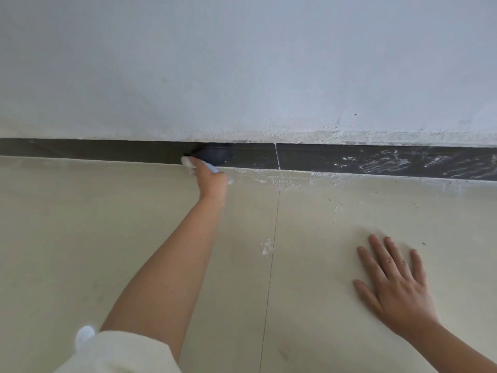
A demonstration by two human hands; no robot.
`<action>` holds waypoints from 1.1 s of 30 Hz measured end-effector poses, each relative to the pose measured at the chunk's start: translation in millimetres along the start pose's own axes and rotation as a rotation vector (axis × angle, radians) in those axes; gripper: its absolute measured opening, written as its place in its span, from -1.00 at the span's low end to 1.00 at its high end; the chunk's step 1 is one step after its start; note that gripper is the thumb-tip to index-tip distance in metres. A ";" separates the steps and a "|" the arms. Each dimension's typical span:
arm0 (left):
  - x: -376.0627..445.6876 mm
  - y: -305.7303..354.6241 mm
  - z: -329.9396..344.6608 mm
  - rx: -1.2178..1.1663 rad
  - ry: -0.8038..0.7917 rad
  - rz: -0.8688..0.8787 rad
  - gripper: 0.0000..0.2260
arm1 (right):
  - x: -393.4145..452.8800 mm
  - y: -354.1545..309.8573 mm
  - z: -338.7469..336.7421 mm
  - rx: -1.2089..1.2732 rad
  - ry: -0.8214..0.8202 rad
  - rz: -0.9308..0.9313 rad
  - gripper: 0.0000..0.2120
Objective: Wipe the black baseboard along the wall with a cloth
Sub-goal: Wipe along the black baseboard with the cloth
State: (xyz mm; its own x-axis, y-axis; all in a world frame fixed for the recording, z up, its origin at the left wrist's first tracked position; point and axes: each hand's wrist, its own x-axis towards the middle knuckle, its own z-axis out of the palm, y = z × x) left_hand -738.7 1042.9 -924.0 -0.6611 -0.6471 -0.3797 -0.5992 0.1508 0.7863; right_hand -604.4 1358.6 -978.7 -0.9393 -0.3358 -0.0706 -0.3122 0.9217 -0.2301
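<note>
The left hand [211, 179] reaches out at full arm's length to the black baseboard [107, 150], fingers curled round a pale cloth [188, 162] that it presses against the strip where it meets the floor [107, 238]. The cloth is bunched, not spread – probably so the fingers can drive it into the bottom edge. A dark reflection of the hand shows on the glossy strip just above it.

The right hand [395, 286] lies flat on the floor, well apart from the other, fingers straight and splayed, holding nothing – it looks like a prop for the body's weight while the person leans toward the wall [242, 63].

Left of the cloth the baseboard looks clean and evenly dark. Right of the thin white joint [277, 157] it carries white smears and streaks, so by my reading most of that stretch is not yet wiped. White crumbs of plaster [269, 179] lie along the floor at its foot, with a small patch further out beside the tile seam. The wall is pale and rough near its lower edge; the floor is cream tile. A cream sleeve [121, 354] is pushed up at the lower left.
</note>
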 end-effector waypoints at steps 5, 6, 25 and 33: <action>-44.3 7.2 37.9 -0.111 -0.178 0.233 -0.30 | 0.6 -1.1 -0.8 0.015 0.001 -0.008 -0.41; -44.4 7.9 39.8 -0.094 -0.152 0.304 -0.28 | 0.5 -1.4 -1.4 0.013 -0.005 -0.007 -0.41; -37.4 -24.9 22.0 0.328 -0.011 0.491 -0.31 | -0.2 -4.1 -6.2 -0.043 -0.042 0.032 -0.23; -29.9 -29.0 13.0 0.320 0.011 0.467 -0.20 | 1.1 -2.3 -6.4 -0.075 -0.050 0.028 -0.24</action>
State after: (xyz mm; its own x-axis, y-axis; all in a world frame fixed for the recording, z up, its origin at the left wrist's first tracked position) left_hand -707.5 1067.6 -941.7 -0.8852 -0.4649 -0.0203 -0.3524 0.6412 0.6817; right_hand -605.6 1357.3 -972.0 -0.9403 -0.3167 -0.1245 -0.2970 0.9424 -0.1541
